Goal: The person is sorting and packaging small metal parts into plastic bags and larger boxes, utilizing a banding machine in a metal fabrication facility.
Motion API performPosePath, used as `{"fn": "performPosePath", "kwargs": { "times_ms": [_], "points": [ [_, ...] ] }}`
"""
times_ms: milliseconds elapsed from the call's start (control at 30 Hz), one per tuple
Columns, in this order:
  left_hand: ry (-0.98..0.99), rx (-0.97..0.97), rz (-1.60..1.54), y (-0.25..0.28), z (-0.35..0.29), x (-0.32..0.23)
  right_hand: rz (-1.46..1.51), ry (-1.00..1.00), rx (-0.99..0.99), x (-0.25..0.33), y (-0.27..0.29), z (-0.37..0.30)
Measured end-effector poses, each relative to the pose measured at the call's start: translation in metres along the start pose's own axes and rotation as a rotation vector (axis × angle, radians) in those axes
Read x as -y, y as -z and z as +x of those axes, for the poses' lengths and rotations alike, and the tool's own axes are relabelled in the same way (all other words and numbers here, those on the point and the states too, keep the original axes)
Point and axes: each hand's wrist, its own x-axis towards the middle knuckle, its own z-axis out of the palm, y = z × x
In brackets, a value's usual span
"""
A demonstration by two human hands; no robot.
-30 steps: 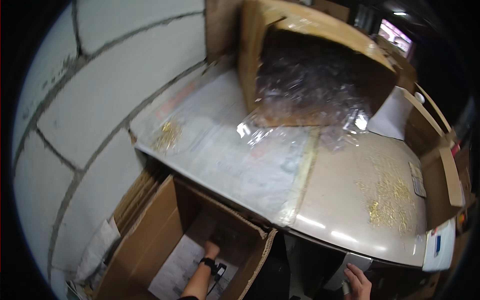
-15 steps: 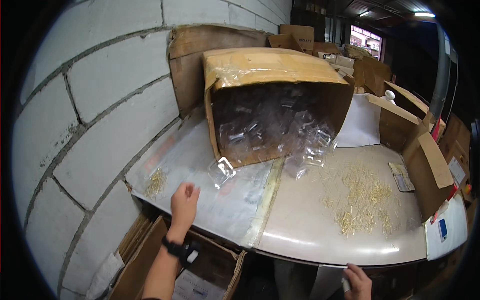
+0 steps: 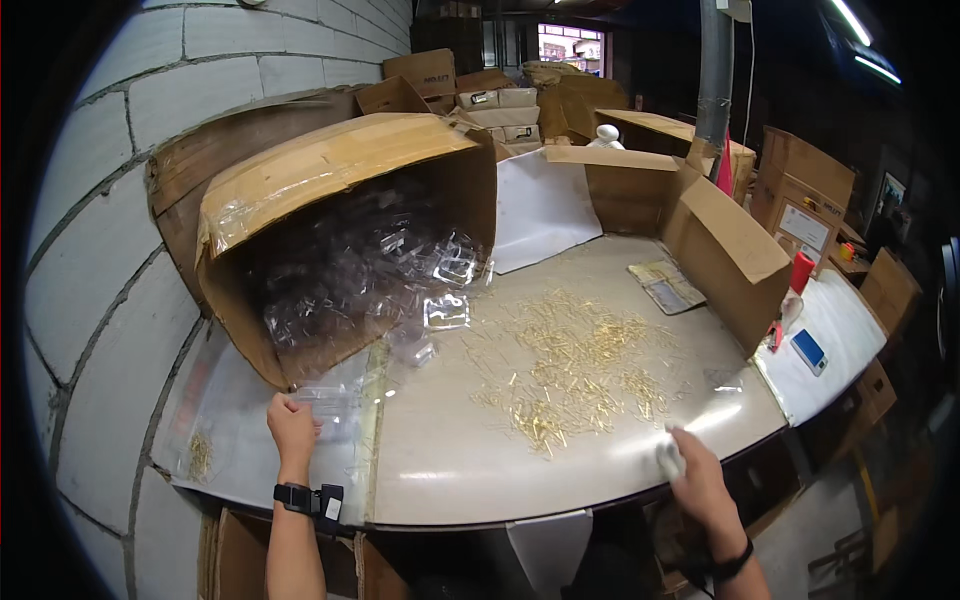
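A large cardboard box (image 3: 330,170) lies tipped on its side on the pale rounded table (image 3: 450,470), spilling clear plastic shells (image 3: 445,310) from its mouth. My left hand (image 3: 292,425), with a black wrist device, reaches to the box mouth, its fingers curled on a clear plastic piece (image 3: 328,398). At the table's front edge, my right hand (image 3: 700,480) pinches a small pale, blurred piece (image 3: 668,458). Several thin gold pins (image 3: 570,370) lie scattered between the two hands.
A grey block wall (image 3: 110,270) closes the left side. Open cardboard boxes (image 3: 720,240) and a white sheet (image 3: 540,205) stand behind the table. A blue card (image 3: 808,350), a red cylinder (image 3: 801,272), a booklet (image 3: 665,285) and a small pin pile (image 3: 198,455) lie about.
The view has swung up and right from the box under the table. My left hand rose from that lower box onto the table by the tipped box; my right hand came up to the table edge.
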Motion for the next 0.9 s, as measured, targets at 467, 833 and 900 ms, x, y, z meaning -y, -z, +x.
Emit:
{"fn": "performPosePath", "kwargs": {
  "times_ms": [467, 833, 900],
  "points": [
    [0.422, 0.467, -0.924, 0.018, -0.256, -0.051, -0.302, 0.201, 0.4, 0.052, -0.098, 0.073],
    [0.858, 0.95, -0.72, 0.025, -0.383, 0.044, -0.083, 0.384, 0.141, 0.026, -0.088, 0.041],
    [0.877, 0.967, -0.775, 0.001, -0.391, 0.066, -0.069, 0.399, 0.226, 0.029, -0.092, 0.024]
  ]
}}
